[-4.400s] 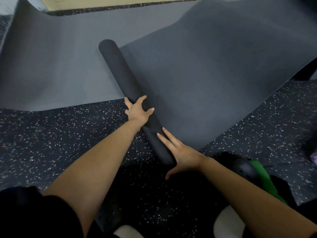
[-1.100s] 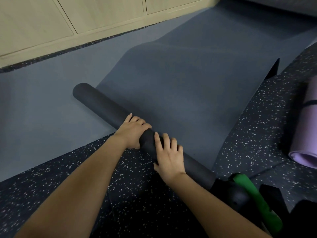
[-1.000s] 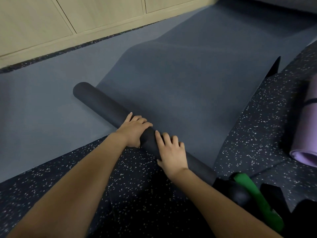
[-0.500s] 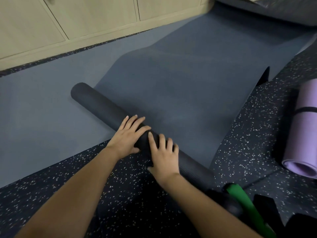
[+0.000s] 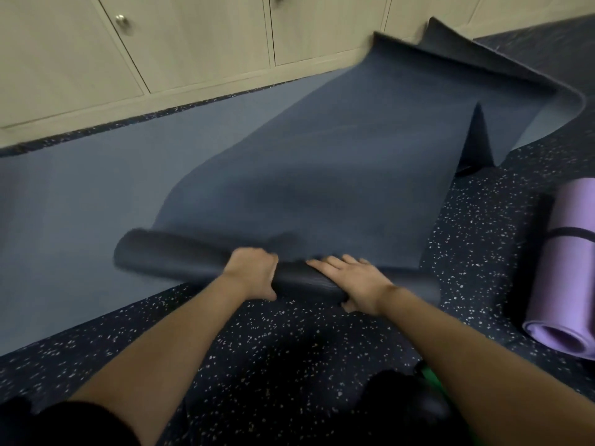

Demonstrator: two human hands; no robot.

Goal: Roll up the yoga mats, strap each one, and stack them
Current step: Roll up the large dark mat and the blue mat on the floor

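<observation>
Gripping the mat roll (image 5: 180, 256), left hand (image 5: 251, 274) curled, right hand (image 5: 358, 285) flat

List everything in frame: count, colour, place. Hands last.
dark grey mat: 1, dark grey, centre; near end rolled, the rest spread toward the cabinet doors
blue-grey mat: 1, blue-grey, flat, left
purple mat: 1, purple, rolled, right edge
strap: 1, dark, round the purple mat
cabinet doors: several, beige, along the top
floor: 1, dark with pale speckles, foreground
green object: 1, green, bottom right, mostly hidden
sleeve: 1, black, bottom left
left hand: 1, grips the rolled end
right hand: 1, fingers flat on the rolled end
</observation>
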